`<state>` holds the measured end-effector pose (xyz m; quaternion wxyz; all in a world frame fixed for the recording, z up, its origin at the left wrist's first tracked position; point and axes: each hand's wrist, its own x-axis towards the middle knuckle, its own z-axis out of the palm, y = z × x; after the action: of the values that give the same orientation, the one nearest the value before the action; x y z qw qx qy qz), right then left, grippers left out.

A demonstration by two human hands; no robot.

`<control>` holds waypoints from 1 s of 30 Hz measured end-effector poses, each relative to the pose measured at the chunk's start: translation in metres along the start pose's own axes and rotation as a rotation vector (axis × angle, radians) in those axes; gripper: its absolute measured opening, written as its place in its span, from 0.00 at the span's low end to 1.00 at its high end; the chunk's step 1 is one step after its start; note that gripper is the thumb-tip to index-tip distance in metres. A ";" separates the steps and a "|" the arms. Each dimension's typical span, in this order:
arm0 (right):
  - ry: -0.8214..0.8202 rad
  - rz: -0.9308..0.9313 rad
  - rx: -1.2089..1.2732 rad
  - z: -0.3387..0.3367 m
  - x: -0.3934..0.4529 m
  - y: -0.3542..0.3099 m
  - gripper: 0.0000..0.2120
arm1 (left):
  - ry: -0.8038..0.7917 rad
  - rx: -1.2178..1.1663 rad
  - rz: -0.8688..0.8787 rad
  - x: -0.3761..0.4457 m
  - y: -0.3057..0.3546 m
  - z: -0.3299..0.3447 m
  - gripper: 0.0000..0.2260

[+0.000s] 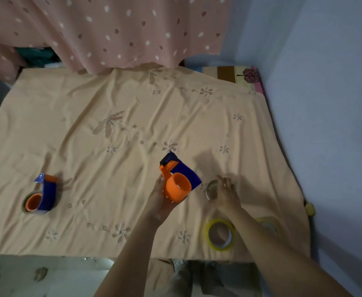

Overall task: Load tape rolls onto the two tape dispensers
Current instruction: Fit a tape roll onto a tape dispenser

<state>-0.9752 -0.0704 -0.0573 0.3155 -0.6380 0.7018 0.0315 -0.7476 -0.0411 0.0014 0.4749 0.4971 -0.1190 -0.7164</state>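
A peach embroidered cloth [115,116] covers the worktop under both your hands. Your left hand [161,202] is closed around an empty blue-and-orange tape dispenser [176,179], lifted off the cloth with its orange hub facing you. Far to that hand's left, a second dispenser [43,195] lies on the cloth with a roll around its hub. Your right hand [226,195] curls its fingers on a clear tape roll [211,189]. Just behind that wrist, nearer you, lies a yellow-edged tape roll [220,234]; another roll [268,225] shows partly beyond your forearm.
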 end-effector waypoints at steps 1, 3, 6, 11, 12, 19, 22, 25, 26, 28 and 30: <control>-0.008 0.001 -0.006 0.001 0.001 -0.001 0.49 | -0.007 0.004 -0.004 -0.001 -0.001 -0.001 0.22; -0.005 -0.012 -0.042 0.003 0.000 -0.002 0.48 | -0.008 0.012 -0.012 -0.002 -0.003 -0.002 0.22; 0.097 -0.065 -0.127 0.004 -0.016 -0.001 0.43 | -0.001 0.033 -0.021 -0.001 -0.005 -0.003 0.22; 0.120 0.003 -0.269 0.022 -0.065 0.002 0.42 | -0.006 0.041 -0.042 0.001 -0.002 0.006 0.21; 0.053 0.053 -0.276 0.026 -0.071 0.003 0.46 | -0.010 0.041 -0.047 0.001 -0.002 0.009 0.21; -0.334 0.263 -0.218 0.037 -0.089 -0.005 0.56 | -0.035 0.043 -0.076 -0.003 -0.006 0.014 0.21; -0.327 0.265 -0.248 0.036 -0.092 -0.007 0.56 | -0.042 0.050 -0.068 -0.007 -0.006 0.010 0.22; -0.293 0.263 -0.252 0.038 -0.094 -0.006 0.55 | -0.038 0.058 -0.069 -0.011 -0.006 0.006 0.22; -0.283 0.259 -0.258 0.038 -0.095 -0.006 0.55 | -0.033 0.062 -0.068 -0.012 -0.006 0.004 0.21; -0.262 0.250 -0.255 0.039 -0.095 -0.007 0.55 | -0.026 0.070 -0.065 -0.014 -0.007 0.002 0.20; -0.268 0.252 -0.182 0.034 -0.093 -0.006 0.52 | -0.014 0.083 -0.053 -0.016 -0.005 0.001 0.19</control>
<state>-0.9575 0.0254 -0.0377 0.3406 -0.5611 0.7220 0.2188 -0.7501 -0.0257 0.0082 0.4338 0.5142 -0.1389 -0.7267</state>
